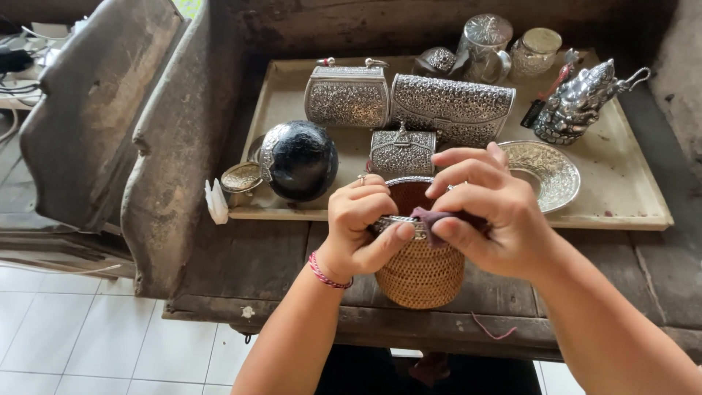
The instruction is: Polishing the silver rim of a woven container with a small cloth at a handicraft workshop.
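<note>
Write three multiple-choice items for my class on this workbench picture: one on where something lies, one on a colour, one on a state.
1. Where does the black ball lie?
A. On the floor
B. At the tray's left end
C. Inside the basket

2. What colour is the cloth in the right hand?
A. Dark purple
B. Yellow
C. White

3. How does the basket stand?
A. On its side
B. Upside down
C. Upright, mouth open

Answers:
1 B, since the ball rests on the tray near its left edge, beside a small silver dish.
2 A, since the folded cloth pressed on the silver rim is dark purple.
3 C, since its open mouth faces up while the left hand steadies the rim.
</note>
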